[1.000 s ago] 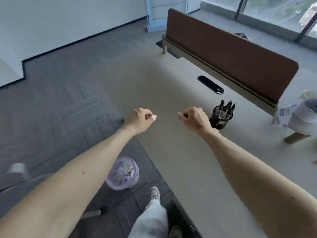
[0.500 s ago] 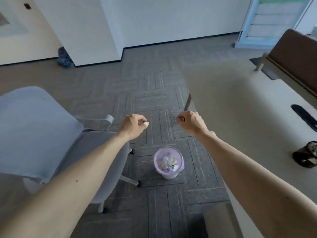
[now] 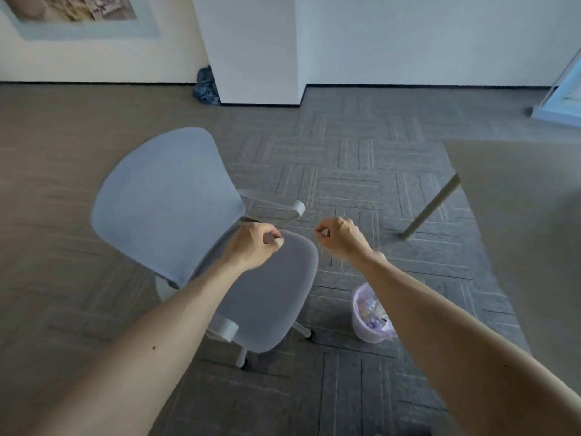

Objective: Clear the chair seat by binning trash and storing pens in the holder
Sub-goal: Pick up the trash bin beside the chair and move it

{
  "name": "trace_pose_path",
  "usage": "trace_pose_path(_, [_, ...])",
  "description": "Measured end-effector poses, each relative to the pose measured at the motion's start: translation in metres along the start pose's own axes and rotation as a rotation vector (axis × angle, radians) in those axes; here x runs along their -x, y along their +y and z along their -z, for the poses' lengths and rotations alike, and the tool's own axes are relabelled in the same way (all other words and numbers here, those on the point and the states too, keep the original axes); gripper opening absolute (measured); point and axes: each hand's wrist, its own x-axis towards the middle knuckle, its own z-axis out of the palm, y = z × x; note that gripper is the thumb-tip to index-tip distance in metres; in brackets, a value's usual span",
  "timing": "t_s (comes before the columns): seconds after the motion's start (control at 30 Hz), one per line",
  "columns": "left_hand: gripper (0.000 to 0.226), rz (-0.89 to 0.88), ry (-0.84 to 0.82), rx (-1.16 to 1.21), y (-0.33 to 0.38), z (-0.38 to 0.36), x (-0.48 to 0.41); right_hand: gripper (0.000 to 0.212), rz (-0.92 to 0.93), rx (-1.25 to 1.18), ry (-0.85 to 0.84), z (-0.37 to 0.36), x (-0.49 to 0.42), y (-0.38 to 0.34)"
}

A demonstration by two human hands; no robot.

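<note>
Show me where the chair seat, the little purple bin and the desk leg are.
chair seat [image 3: 270,297], head view, bare middle of the grey cushion.
purple bin [image 3: 366,333], head view, its outer wall.
desk leg [image 3: 432,207], head view, middle of the slanted leg.

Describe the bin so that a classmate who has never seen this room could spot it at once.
Find the grey chair in the middle of the carpet. Just past its seat, towards the table, stands the bin on the floor. It is small, round and pale purple, with trash inside.
</note>
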Motion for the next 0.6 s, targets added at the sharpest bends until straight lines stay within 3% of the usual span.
trace_pose_path(0.13, [0.015,0.042,-0.027,0.042,-0.030,-0.015,-0.002,0.022,-0.032,0.008,-0.050,-0.029,-0.014,0.002])
trace_pose_path(0.3, [0.019,0.069,-0.152,0.053,-0.042,-0.066,-0.020,0.021,-0.158,-0.017,-0.080,-0.049,-0.019,0.062])
trace_pose_path(0.6, [0.017,0.038,-0.489,0.009,0.032,-0.227,-0.123,0.026,-0.520,-0.077,-0.065,-0.050,-0.021,0.275])
